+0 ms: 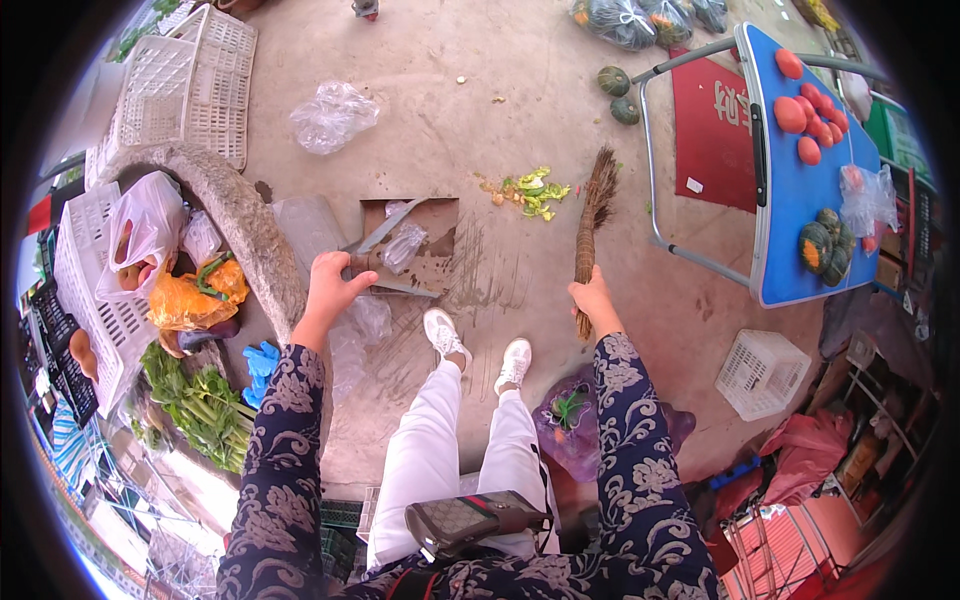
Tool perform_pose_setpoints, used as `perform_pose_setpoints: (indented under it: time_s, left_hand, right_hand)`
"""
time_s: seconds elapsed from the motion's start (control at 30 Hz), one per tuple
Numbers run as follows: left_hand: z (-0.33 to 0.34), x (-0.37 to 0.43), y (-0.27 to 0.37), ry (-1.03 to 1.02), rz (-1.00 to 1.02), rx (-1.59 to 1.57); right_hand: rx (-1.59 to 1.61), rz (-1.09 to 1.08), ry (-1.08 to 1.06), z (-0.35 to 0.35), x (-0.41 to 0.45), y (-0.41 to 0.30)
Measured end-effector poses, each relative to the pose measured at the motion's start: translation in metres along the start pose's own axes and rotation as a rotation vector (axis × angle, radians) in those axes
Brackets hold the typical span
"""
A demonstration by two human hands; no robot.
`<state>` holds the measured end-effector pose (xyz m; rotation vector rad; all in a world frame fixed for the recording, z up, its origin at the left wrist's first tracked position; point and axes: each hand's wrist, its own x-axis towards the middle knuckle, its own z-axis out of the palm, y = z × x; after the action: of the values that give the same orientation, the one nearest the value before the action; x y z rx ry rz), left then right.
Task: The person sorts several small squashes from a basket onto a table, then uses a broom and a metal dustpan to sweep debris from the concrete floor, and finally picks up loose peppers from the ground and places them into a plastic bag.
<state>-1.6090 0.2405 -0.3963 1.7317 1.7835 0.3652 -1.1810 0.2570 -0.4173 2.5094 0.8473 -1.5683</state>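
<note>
My left hand is closed around the short handle of what looks like a metal dustpan. A crumpled clear plastic bag lies in the pan. In my right hand is a short bound straw broom, gripped near its lower end, its bristles pointing away from me. Torn yellow-green leaf scraps are scattered on the concrete floor between the pan and the broom's bristles, with small brown bits beside them.
Left, a curved stone rim stands near celery and white crates. A loose plastic bag lies ahead. Right is a blue folding table with tomatoes and squashes. A purple net bag sits beside my feet.
</note>
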Motion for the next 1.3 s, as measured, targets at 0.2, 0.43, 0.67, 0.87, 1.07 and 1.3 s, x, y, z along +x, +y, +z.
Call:
perform_pose_setpoints:
  time_s: [0.2,0.43,0.67,0.87,1.07,1.3]
  left_hand:
    - [0.028,0.006,0.028,0.156,-0.362,-0.161]
    - [0.032,0.045,0.044,0.013,-0.313,0.120]
    - [0.024,0.037,0.036,-0.011,-0.335,0.106]
    - [0.016,0.035,0.015,0.027,-0.353,0.082]
    - [0.009,0.036,0.013,0.011,-0.395,0.008]
    - [0.000,0.033,-0.005,0.186,-0.473,-0.276]
  right_hand:
    - [-0.022,0.001,0.027,-0.001,0.002,-0.002]
    - [-0.140,-0.107,-0.272,0.055,-0.032,-0.014]
    - [0.054,-0.280,-0.654,0.050,-0.073,-0.024]
    - [-0.289,-0.385,-0.263,0.047,-0.073,-0.040]
    - [-0.211,-0.177,-0.467,0.070,-0.069,-0.069]
    - [-0.482,-0.414,-0.314,0.010,-0.093,-0.115]
